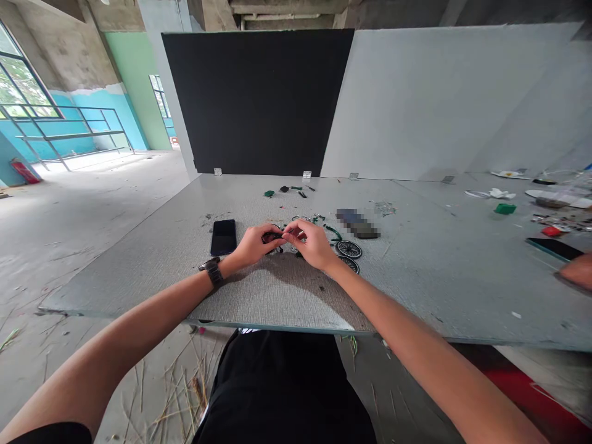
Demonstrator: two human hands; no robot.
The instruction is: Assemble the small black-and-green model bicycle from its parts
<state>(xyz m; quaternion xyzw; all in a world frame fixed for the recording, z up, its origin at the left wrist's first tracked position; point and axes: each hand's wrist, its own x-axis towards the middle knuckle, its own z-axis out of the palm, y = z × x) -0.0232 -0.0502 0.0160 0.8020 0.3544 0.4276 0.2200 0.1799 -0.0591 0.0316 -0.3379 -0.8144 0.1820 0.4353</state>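
Observation:
Over the grey table [152, 271], my left hand [255, 242] is closed on a small black part [272, 236]. My right hand [311, 242] meets it at the fingertips, its thumb and fingers pinched at the right end of that part; anything else it holds is too small to make out. Right of my right hand lie a black spoked wheel [349, 249], a second wheel [348, 264] partly behind my forearm, and a curved green piece [332, 233]. Small metal and green bits [316, 217] lie just beyond my fingers.
A black phone [224, 237] lies left of my hands, a blurred-out object [357, 223] to the right. Green and black pieces [269, 193] lie farther back, before a black panel [263, 105]. At far right are a green block [505, 208] and another person's hand [577, 271].

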